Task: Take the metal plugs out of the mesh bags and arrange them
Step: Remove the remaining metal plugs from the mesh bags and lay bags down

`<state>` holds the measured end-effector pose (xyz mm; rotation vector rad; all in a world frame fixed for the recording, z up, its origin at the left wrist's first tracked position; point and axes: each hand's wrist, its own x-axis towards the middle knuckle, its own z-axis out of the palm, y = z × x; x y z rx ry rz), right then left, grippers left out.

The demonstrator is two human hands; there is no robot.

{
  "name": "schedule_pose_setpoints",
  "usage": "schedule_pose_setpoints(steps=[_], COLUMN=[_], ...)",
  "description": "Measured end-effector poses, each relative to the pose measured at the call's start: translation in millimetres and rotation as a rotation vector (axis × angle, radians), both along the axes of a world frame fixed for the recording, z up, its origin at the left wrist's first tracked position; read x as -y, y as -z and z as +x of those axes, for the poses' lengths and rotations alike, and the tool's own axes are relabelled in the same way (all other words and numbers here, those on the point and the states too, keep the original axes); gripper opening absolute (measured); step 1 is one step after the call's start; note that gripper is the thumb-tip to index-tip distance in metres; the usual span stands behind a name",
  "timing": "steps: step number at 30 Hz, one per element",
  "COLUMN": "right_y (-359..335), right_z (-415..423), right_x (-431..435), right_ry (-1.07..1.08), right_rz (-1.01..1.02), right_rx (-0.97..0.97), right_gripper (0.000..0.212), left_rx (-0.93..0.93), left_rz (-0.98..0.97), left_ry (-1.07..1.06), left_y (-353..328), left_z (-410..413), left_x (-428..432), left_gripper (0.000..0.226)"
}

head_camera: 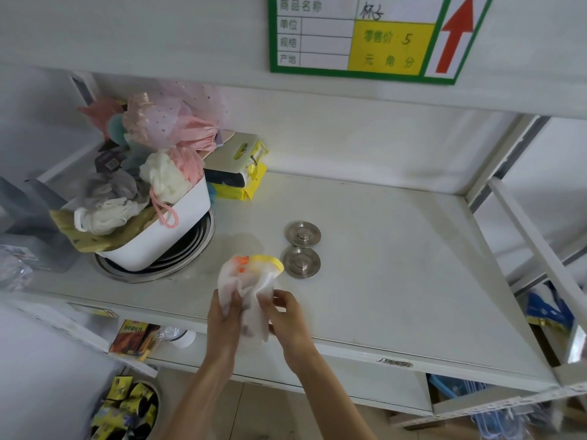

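Two round metal plugs lie side by side on the white shelf [397, 249]: one farther back [302, 234] and one nearer [301, 262]. Just in front of them I hold a white mesh bag [251, 290] with a yellow and orange top edge. My left hand [226, 315] grips its left side and my right hand [287, 315] pinches its right side. A dark shape shows faintly through the lower part of the bag; I cannot tell what it is.
A white tub [165, 236] heaped with bath sponges and cloths sits in stacked metal bowls [190, 252] at the left. Yellow packets [244, 173] lie behind it. A price sign [359, 33] hangs above. Packaged goods fill lower shelves.
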<state>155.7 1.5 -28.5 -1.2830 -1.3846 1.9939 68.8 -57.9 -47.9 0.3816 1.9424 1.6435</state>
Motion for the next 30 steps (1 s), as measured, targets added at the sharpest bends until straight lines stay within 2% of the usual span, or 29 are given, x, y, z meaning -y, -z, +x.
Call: schedule_pose_setpoints(steps=[4, 7, 12, 16, 19, 21, 24, 26, 30], right_y=[-2, 0, 1, -2, -1, -4, -11, -14, -16], right_z=[-1, -4, -6, 5, 7, 6, 10, 12, 7], right_x=[-1, 2, 12, 2, -2, 1, 3, 3, 2], right_ry=[0.008, 0.037, 0.071, -0.014, -0.096, -0.127, -0.193, -0.213, -0.116], right_rz=[0.054, 0.143, 0.329, 0.357, 0.459, 0.522, 0.435, 0.384, 0.466], right_rx=[0.002, 0.014, 0.048, -0.114, -0.050, 0.035, -0.004, -0.029, 0.022], right_gripper=[0.030, 0.019, 0.031, 0.046, 0.040, 0.032, 0.020, 0.024, 0.024], left_rx=[0.039, 0.077, 0.134, 0.119, 0.131, 0.140, 0.086, 0.084, 0.052], left_rz=[-0.003, 0.034, 0.091, 0.072, 0.068, 0.081, 0.093, 0.111, 0.109], left_ry=[0.030, 0.038, 0.093, 0.169, 0.151, 0.121, 0.076, 0.047, 0.031], left_y=[-1, -4, -12, -11, -5, -3, -2, -1, 0], left_z=[0, 2, 3, -1, -5, -4, -4, -4, -3], left_x=[2, 1, 2, 12, 16, 13, 9, 8, 5], left_gripper=[0.016, 0.013, 0.017, 0.023, 0.034, 0.028, 0.017, 0.016, 0.013])
